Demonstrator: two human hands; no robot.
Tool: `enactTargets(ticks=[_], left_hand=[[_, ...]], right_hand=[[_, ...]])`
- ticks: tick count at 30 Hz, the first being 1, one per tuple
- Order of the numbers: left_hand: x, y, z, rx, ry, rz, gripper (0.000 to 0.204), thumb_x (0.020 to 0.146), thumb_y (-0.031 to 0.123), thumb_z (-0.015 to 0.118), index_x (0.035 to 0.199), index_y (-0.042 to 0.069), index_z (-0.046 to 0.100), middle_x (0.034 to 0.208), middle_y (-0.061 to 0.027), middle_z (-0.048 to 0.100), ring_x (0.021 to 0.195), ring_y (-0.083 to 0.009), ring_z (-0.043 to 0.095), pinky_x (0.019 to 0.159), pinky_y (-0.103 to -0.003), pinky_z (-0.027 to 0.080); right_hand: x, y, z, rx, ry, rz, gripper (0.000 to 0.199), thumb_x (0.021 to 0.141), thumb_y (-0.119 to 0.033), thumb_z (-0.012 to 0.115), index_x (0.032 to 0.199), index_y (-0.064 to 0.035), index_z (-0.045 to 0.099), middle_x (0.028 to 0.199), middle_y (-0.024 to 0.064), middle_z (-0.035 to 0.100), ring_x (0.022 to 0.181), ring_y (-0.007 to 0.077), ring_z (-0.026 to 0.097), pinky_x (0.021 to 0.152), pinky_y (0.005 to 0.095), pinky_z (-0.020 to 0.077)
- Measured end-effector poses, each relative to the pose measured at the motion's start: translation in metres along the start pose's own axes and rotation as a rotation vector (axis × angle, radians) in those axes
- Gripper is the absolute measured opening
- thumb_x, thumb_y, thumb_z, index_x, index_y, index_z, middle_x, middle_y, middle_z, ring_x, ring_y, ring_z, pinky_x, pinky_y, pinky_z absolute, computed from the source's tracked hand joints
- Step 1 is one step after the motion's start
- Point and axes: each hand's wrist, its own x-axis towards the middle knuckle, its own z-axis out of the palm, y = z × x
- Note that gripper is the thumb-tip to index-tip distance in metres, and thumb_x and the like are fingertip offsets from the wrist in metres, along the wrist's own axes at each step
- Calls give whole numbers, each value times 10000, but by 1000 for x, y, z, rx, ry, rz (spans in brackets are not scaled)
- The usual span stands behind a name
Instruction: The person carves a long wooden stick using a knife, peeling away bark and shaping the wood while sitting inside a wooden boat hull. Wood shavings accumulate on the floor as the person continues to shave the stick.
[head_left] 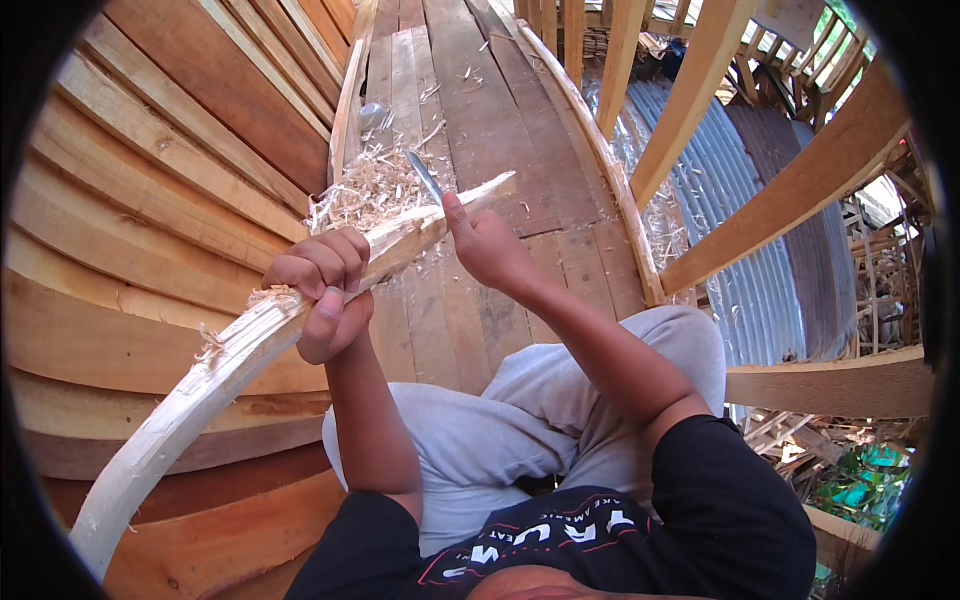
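A long pale wooden stick (190, 385), stripped and splintered along its length, runs from the lower left up to a pointed tip near the middle. My left hand (322, 290) grips it around its middle. My right hand (487, 248) holds a knife with a thin grey blade (424, 175), its edge against the stick close to the tip. A heap of light wood shavings (372, 190) lies on the planks just behind the stick.
I sit on wide floor planks (480, 110), grey trousers (520, 420) below my arms. Curved hull boards (150, 200) rise on the left. Bent wooden ribs (800, 190) stand at the right with corrugated metal sheets (740, 200) beyond them.
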Motion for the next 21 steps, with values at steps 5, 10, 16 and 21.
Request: enactTargets(ticks=[5,10,16,21], left_hand=[[-8,-9,9,-11,79,-21,173,629,25,518,737,73,392,607,-49,390,512,-160,355,539,-323,340],[-6,-7,0,-27,-13,-72,172,628,23,519,732,77,394,610,-46,403,511,-153,355,535,-314,340],[5,3,-12,-128,-154,-56,167,620,34,512,719,89,390,579,-16,375,504,-140,349,531,-306,341],[-1,0,-15,-108,-8,-9,168,623,38,503,712,91,372,586,-27,373,505,-143,351,534,-315,348]], right_hand=[[-6,-17,-8,262,-294,480,621,977,-584,266,531,-153,298,440,-38,246,334,95,205,320,299,144],[3,5,-18,804,-784,737,612,968,-611,252,546,-168,221,459,-76,161,354,70,100,332,259,81],[2,37,-12,1405,-1305,600,639,947,-656,272,547,-158,249,453,-70,173,347,62,95,328,248,78],[0,-3,-12,862,-684,594,633,960,-637,246,555,-151,246,461,-68,162,340,70,116,315,273,102]])
